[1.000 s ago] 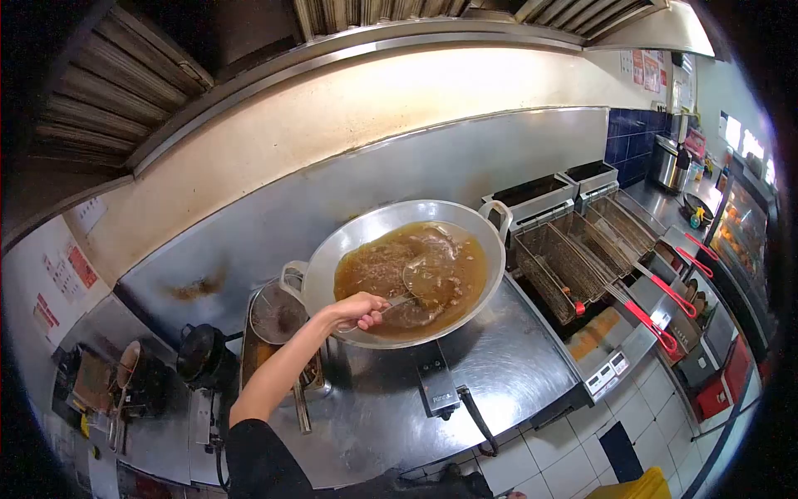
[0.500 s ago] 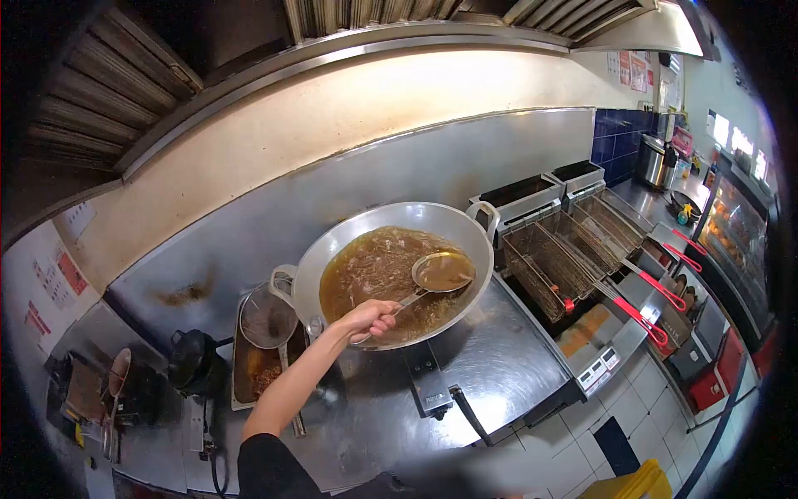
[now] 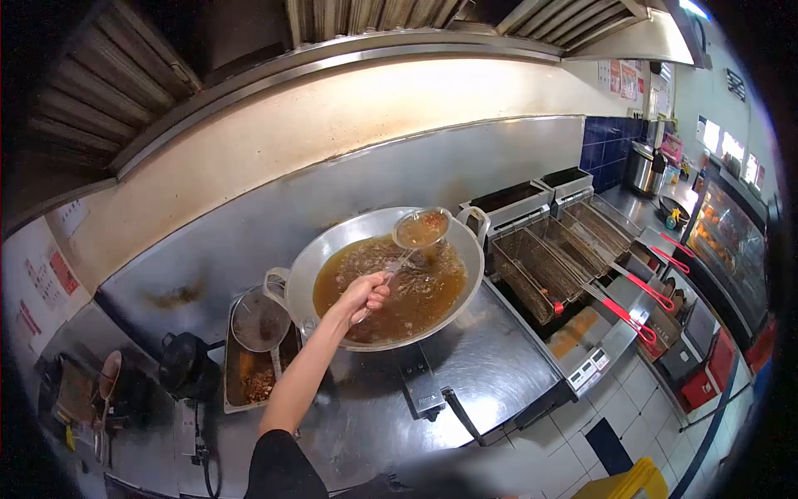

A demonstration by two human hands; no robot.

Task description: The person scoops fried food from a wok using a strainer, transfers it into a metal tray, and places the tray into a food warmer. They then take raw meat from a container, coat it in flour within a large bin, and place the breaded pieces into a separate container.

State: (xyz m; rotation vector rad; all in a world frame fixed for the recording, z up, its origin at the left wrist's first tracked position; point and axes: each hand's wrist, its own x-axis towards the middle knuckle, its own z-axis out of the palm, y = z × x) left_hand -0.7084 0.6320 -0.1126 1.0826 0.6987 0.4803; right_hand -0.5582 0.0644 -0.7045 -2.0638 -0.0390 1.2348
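the left hand (image 3: 366, 295) is reaching in over the near side of the wok (image 3: 301, 309), and its grip is closing firmly around the handle of a skimmer (image 3: 422, 229), fingers curling over it and knuckles facing up. the right hand is staying out of the picture, so i cannot tell what its grip is doing. the round head of the skimmer is hanging above the far right part of the wok, near the rim and close to the right loop handle, and it is carrying reddish bits. brown liquid (image 3: 440, 287) is filling the middle of the wok, its surface looking rippled, and some is running down from the skimmer.

the wok is sitting over the metal counter (image 3: 366, 416), with a small control box (image 3: 422, 391) standing just in front of it. to its left, a metal tray (image 3: 230, 384) is holding dark reddish bits, and a sieve (image 3: 259, 320) is lying across the tray, its handle pointing towards the near side. farther left, a black pot (image 3: 180, 362) is standing near the tray. to the right of the wok, wire baskets (image 3: 528, 270) are resting at the fryer (image 3: 582, 378), their red handles (image 3: 629, 320) pointing outwards. a yellow bin (image 3: 636, 482) is showing at the bottom right, above the tiled floor (image 3: 553, 441).
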